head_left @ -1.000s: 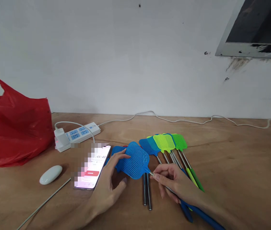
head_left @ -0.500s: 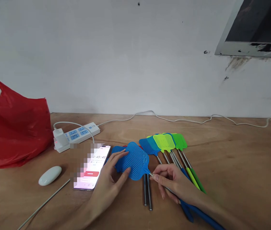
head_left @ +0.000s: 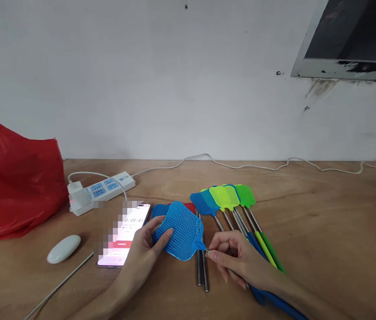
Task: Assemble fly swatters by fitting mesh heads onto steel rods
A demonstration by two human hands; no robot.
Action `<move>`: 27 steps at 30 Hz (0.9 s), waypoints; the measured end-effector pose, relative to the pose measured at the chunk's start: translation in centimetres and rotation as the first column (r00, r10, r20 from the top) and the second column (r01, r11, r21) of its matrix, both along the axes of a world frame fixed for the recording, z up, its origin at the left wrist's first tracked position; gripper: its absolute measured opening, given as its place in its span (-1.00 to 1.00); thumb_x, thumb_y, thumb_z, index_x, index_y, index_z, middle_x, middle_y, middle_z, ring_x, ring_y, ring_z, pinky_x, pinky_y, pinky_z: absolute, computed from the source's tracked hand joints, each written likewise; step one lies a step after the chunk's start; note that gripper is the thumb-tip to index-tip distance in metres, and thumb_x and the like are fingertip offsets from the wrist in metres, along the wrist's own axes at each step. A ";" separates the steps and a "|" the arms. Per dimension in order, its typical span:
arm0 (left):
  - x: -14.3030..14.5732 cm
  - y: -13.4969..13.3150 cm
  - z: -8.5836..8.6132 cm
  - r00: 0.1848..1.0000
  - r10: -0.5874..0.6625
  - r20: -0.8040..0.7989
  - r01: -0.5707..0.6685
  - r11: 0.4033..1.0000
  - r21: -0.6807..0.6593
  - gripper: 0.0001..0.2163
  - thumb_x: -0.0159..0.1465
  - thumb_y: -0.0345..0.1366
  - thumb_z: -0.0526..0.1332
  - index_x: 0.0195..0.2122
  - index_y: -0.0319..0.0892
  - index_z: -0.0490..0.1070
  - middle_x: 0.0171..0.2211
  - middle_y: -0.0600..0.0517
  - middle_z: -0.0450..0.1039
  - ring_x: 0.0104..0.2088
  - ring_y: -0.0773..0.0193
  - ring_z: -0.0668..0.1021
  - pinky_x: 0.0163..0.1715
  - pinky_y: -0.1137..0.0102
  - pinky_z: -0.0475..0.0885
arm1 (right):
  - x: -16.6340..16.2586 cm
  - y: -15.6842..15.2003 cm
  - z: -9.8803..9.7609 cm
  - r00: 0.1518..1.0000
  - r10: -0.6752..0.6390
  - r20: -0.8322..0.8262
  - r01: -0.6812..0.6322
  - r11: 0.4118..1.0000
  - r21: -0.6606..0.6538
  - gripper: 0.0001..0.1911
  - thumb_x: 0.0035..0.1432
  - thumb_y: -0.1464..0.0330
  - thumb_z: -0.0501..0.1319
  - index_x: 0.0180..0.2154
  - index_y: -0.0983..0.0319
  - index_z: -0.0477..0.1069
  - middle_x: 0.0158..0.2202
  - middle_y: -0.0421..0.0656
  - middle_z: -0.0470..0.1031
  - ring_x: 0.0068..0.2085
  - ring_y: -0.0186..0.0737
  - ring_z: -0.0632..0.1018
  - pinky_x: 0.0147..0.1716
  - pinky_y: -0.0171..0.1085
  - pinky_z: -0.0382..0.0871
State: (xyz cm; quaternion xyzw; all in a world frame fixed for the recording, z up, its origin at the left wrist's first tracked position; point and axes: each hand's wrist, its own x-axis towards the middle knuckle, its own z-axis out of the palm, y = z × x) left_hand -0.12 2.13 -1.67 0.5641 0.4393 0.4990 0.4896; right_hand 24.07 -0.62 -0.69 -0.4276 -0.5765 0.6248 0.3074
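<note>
A blue fly swatter (head_left: 184,233) is held between both hands above the table. My left hand (head_left: 149,242) grips the left edge of its perforated head, thumb on top. With pinched fingers, my right hand (head_left: 232,258) holds its thin metal rod just below the head. Under it lie other swatter heads, one blue and one red (head_left: 189,207), and two metal rods (head_left: 203,271) point toward me. To the right lie several more fly swatters (head_left: 226,196) in blue, yellow-green and green, heads away from me, partly overlapping. My right forearm hides some of their handles.
A lit phone (head_left: 126,235) showing a timer lies left of my left hand. Farther left are a white mouse-shaped object (head_left: 64,249), a power strip (head_left: 111,189) with a plug, and a red plastic bag (head_left: 17,182). A white cable (head_left: 241,166) runs along the wall.
My left hand has closed onto the swatter head's edge; its fingers were spread over it before. The head has tilted and shifted slightly down. The whole view has moved a little.
</note>
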 end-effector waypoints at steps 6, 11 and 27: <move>0.2 -0.1 0.1 0.996 0.013 -0.094 -0.009 0.999 0.049 -0.74 0.20 -0.10 0.35 -0.21 -0.16 0.50 -0.36 0.03 0.55 -0.33 0.15 0.58 -0.32 0.34 0.54 | -0.1 -0.1 0.1 1.000 -0.004 0.007 0.004 1.000 -0.005 -0.55 0.08 -0.04 0.28 -0.37 0.21 0.30 -0.71 -0.38 0.37 -0.82 -0.54 0.14 -0.86 -0.48 -0.07; 0.2 -0.1 0.3 0.995 -0.031 -0.100 0.036 0.998 0.055 -0.73 0.24 -0.08 0.30 -0.17 -0.16 0.49 -0.32 0.02 0.55 -0.29 0.12 0.58 -0.24 0.30 0.54 | -0.2 -0.1 0.2 1.000 -0.018 -0.020 0.017 1.000 -0.019 -0.56 0.06 -0.01 0.31 -0.38 0.21 0.30 -0.72 -0.39 0.36 -0.83 -0.54 0.14 -0.87 -0.48 -0.06; 0.9 -1.0 0.8 0.981 -0.191 -0.027 0.189 0.980 -0.060 -0.70 0.34 -0.02 0.20 -0.14 -0.15 0.48 -0.29 0.01 0.51 -0.31 0.21 0.55 -0.24 0.34 0.46 | 1.0 2.1 0.2 0.702 -0.519 -0.487 0.380 0.852 -0.361 -0.69 -0.08 0.19 0.50 -0.44 0.27 0.51 -0.64 -0.32 0.31 -0.66 -0.52 0.14 -0.78 -0.53 0.03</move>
